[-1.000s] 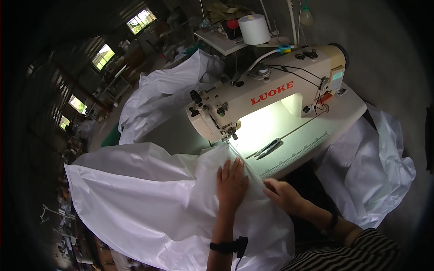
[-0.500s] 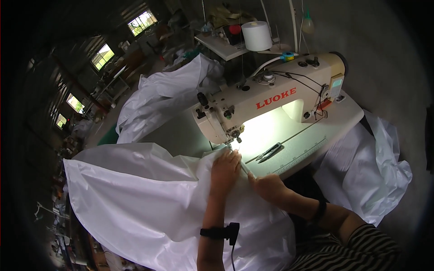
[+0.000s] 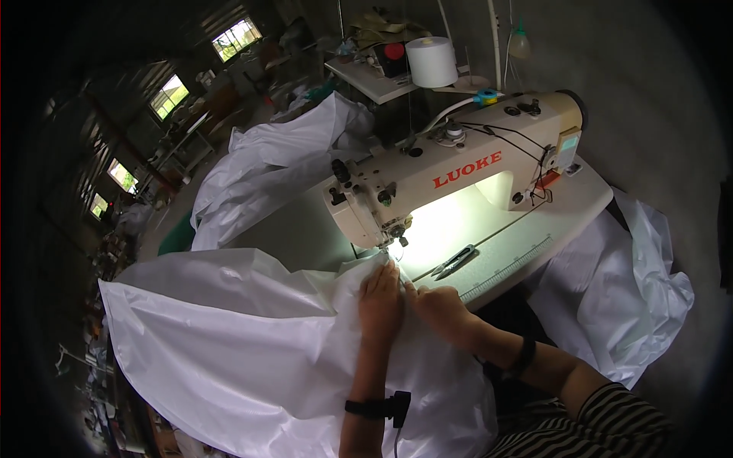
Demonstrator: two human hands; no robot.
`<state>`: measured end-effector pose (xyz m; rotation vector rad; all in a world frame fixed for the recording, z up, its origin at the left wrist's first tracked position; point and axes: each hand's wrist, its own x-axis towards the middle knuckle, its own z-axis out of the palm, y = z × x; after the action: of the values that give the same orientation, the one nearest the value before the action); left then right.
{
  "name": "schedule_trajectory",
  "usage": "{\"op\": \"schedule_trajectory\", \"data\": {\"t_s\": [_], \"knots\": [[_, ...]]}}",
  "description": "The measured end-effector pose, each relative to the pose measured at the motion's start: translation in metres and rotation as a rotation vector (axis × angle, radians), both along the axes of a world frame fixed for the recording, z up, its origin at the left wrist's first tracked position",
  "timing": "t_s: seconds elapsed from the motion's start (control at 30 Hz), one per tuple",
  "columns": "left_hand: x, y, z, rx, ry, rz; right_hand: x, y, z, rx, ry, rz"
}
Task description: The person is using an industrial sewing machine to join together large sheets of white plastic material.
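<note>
A large white plastic-like sheet (image 3: 229,343) hangs over the near left of the sewing table, its edge running up under the needle of a cream sewing machine (image 3: 466,164). My left hand (image 3: 380,303) lies on the sheet just in front of the presser foot (image 3: 387,249), fingers stretched out flat. Close beside it on the right, my right hand (image 3: 439,309) pinches the sheet's edge between thumb and forefinger. Small thread snips (image 3: 456,261) rest on the lit table bed, beyond my right hand.
More white sheeting bunches up behind the table's left side (image 3: 282,153), and another heap (image 3: 618,282) hangs at the right. A white thread cone (image 3: 432,62) stands behind the machine. A ruler scale (image 3: 508,267) runs along the table's front edge.
My right hand has moved up and left along the sheet's edge, closer to the needle. My left hand has drawn back slightly from the presser foot. The view has shifted a little.
</note>
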<state>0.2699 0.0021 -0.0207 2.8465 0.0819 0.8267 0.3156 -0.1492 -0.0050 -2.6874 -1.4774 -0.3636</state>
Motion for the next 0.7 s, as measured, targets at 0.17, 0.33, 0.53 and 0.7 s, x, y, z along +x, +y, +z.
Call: {"op": "schedule_trajectory", "data": {"t_s": [0.17, 0.33, 0.53, 0.7], "knots": [[-0.001, 0.002, 0.002, -0.035, 0.016, -0.004, 0.000, 0.001, 0.003, -0.109, -0.033, 0.026], [0.003, 0.016, 0.006, 0.014, -0.011, -0.056, 0.006, 0.011, 0.001, -0.099, -0.034, 0.019], [0.003, 0.020, 0.009, -0.091, 0.010, -0.079, 0.008, 0.016, 0.001, -0.125, -0.045, 0.019], [0.008, 0.033, 0.009, -0.142, 0.030, -0.108, 0.007, 0.027, 0.000, -0.095, -0.065, -0.010]]}}
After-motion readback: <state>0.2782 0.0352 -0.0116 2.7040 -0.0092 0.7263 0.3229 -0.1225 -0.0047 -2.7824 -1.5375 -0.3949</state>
